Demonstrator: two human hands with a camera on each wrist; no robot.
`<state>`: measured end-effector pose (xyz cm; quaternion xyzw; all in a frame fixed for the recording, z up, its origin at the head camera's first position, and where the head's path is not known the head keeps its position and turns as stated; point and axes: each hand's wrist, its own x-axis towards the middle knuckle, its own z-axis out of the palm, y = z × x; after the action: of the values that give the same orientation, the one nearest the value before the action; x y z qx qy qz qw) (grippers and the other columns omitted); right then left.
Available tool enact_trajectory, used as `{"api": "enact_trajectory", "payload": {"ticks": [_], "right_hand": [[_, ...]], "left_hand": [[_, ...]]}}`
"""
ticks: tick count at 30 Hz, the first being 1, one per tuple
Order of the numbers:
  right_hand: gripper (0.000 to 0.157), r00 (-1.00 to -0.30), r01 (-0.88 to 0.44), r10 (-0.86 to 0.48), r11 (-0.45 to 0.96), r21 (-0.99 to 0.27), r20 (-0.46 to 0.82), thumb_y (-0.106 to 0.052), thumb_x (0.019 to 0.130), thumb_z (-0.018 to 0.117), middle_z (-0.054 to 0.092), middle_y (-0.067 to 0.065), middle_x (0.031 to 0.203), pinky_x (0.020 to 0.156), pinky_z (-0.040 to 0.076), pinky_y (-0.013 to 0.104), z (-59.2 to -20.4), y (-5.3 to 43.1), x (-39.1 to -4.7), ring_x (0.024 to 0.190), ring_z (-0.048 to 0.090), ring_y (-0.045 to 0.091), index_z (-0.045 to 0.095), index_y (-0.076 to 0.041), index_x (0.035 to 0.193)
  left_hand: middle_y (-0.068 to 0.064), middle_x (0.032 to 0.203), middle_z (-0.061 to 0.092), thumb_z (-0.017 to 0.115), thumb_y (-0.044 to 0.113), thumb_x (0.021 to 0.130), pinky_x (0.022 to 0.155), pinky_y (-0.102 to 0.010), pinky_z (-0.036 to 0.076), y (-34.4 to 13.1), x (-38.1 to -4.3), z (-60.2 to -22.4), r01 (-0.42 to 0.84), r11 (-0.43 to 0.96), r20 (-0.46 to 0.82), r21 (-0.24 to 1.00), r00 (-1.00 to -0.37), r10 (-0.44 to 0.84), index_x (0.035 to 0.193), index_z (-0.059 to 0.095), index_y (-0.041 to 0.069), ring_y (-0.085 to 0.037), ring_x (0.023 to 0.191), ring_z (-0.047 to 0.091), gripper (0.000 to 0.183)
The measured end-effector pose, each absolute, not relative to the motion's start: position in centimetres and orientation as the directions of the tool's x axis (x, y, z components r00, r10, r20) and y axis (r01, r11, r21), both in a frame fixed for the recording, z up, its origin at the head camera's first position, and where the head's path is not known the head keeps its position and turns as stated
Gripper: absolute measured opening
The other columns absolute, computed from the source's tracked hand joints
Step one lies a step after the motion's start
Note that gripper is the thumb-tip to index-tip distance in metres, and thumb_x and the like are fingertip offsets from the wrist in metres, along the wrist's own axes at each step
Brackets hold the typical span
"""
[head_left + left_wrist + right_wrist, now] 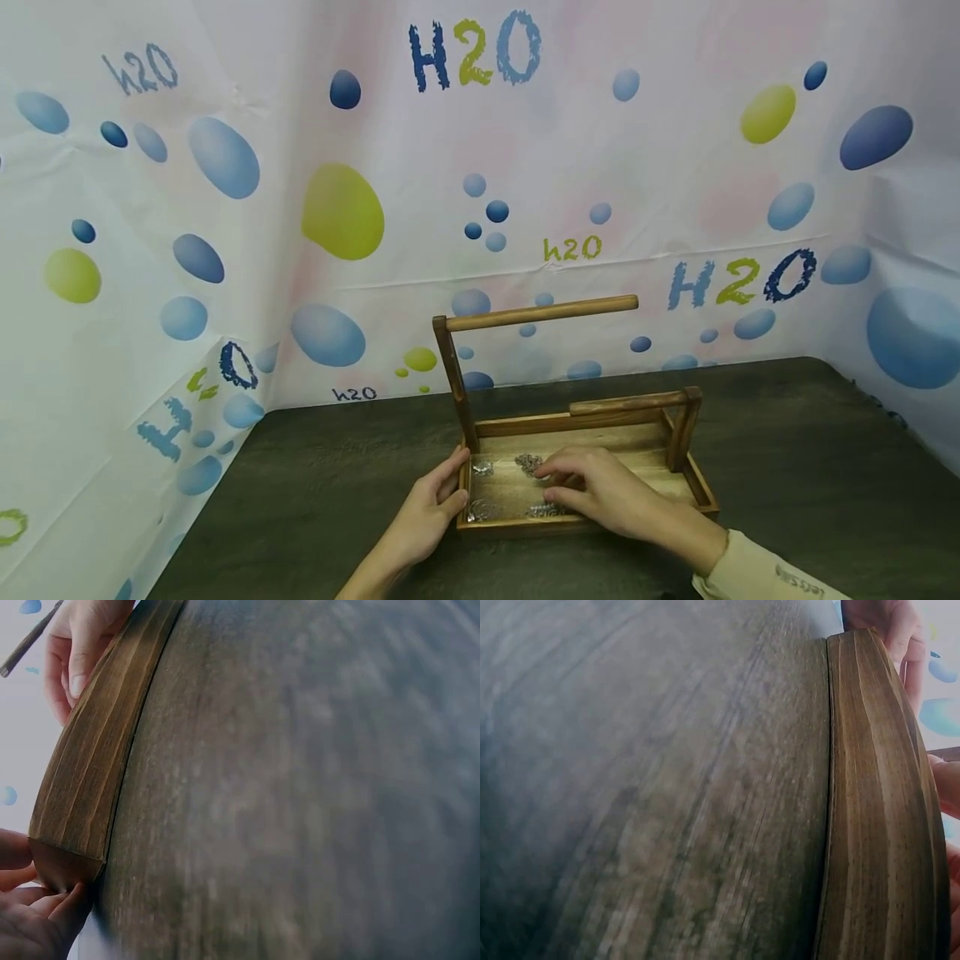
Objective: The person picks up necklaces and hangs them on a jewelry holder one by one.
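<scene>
A shallow wooden box [592,521] stands on the dark table. Two stepped wooden bars on posts rise from its ends. My left hand [426,510] grips the box's left end, thumb at the rim and fingers along the outer side; the left wrist view shows its fingers [64,919] at the corner. Inside, my right hand [600,492] hovers with bent fingers, index fingertip beside a silvery, chain-like heap [528,463]. Its thumb is close to another silvery heap [543,509], with a gap between thumb and index finger. The box wall partly hides the right fingers [949,784] in the right wrist view.
More small silvery pieces [483,469] and a looped silvery heap [482,510] lie in the left part of the box. The upper bar [540,313] and lower bar [630,403] overhang the box. A printed curtain [420,275] hangs behind the dark table [337,467].
</scene>
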<state>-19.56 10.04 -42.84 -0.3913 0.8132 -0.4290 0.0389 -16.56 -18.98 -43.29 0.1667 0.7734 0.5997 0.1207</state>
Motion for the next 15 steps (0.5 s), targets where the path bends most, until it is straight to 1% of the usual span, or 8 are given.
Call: {"api": "enact_trajectory", "payload": {"ticks": [5, 11, 15], "right_hand": [[0.026, -0.698, -0.598, -0.668, 0.344, -0.724, 0.259, -0.019, 0.096, 0.070, 0.070, 0.001, 0.110, 0.077, 0.058, 0.026, -42.81, 10.13, -19.80, 0.092, 0.066, 0.004, 0.072, -0.009, 0.120], [0.027, -0.696, -0.600, -0.675, 0.359, -0.715, 0.245, -0.018, 0.095, 0.071, 0.070, -0.001, 0.109, 0.075, 0.057, 0.024, -42.89, 10.01, -19.85, 0.090, 0.064, 0.002, 0.072, -0.009, 0.121], [0.024, -0.684, -0.619, -0.685, 0.364, -0.696, 0.250, -0.016, 0.095, 0.072, 0.070, -0.004, 0.108, 0.074, 0.056, 0.025, -42.96, 9.83, -19.85, 0.091, 0.063, 0.003, 0.074, -0.010, 0.118]], "left_hand": [[-0.031, 0.162, 0.004, 0.043, -0.009, 0.102, 0.113, -0.041, 0.029, -18.77, -16.61, -42.86, 0.137, 0.231, 0.031, 0.963, -0.911, 0.411, 0.154, 0.021, -0.013, -0.043, 0.147, 0.011, 0.056], [-0.029, 0.162, 0.004, 0.043, -0.010, 0.102, 0.113, -0.041, 0.029, -18.68, -16.50, -42.70, 0.115, 0.227, 0.012, 0.967, -0.912, 0.411, 0.154, 0.021, -0.012, -0.042, 0.148, 0.011, 0.057], [-0.029, 0.162, 0.003, 0.043, -0.010, 0.102, 0.113, -0.041, 0.030, -18.70, -16.36, -42.81, 0.105, 0.217, 0.008, 0.971, -0.913, 0.407, 0.154, 0.020, -0.012, -0.042, 0.148, 0.011, 0.057]]}}
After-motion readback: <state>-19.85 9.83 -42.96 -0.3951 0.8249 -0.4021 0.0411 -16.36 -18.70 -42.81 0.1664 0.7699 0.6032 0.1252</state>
